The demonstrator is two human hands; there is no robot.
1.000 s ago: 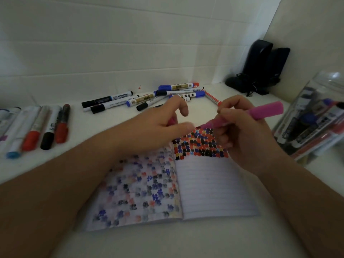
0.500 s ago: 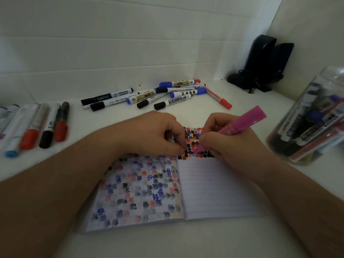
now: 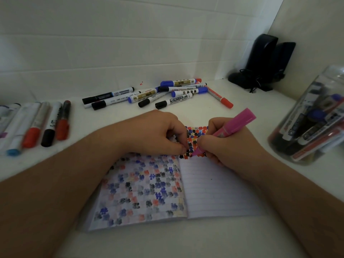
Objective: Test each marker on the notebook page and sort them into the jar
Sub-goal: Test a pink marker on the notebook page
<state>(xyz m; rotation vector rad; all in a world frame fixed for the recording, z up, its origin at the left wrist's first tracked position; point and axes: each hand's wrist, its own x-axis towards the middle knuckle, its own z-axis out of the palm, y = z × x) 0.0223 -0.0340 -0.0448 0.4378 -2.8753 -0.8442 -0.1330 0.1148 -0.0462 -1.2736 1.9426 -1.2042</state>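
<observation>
An open lined notebook [image 3: 214, 192] lies on the white desk, its left page covered in faded colour blotches and the top of its right page in bright ones. My right hand [image 3: 229, 146] grips an uncapped pink marker [image 3: 236, 123], tip pressed on the right page at the lower edge of the bright blotches. My left hand [image 3: 154, 133] rests as a closed fist on the top of the left page beside the tip; anything inside it is hidden. A clear plastic jar [image 3: 312, 116] holding several markers lies tilted at the right.
A loose pile of whiteboard markers [image 3: 167, 95] lies behind the notebook near the tiled wall. A row of capped markers [image 3: 37, 123] sits at the left edge. Two black speakers [image 3: 266, 60] stand in the back right corner.
Both hands came down from above the notebook. The pink marker's tip now touches the right page, and my left fist has settled onto the page next to it.
</observation>
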